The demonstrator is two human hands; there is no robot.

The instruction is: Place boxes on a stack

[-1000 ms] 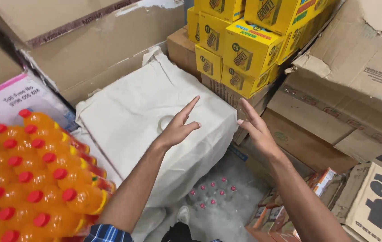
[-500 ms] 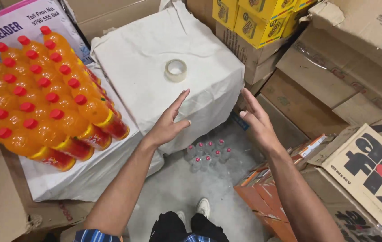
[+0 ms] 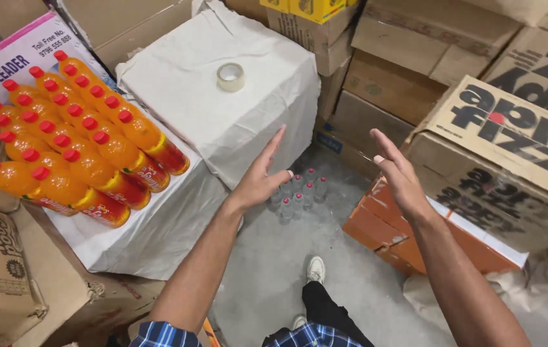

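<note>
Both hands have drawn back from the white cloth-wrapped bundle [image 3: 222,115] since the earlier frames, and the roll of clear tape [image 3: 230,76] on top of it now lies well beyond their reach. From the head camera, the left hand [image 3: 260,180] and right hand [image 3: 397,173] hover apart, palms facing, fingers spread and grasping nothing, above a small pack of clear bottles [image 3: 296,196] on the grey floor. Orange drink bottles with red caps [image 3: 68,141] lie on the white cloth to the left.

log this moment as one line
left hand: open, empty | right hand: open, empty | below: small bottles on floor | tape roll on white parcel
</note>
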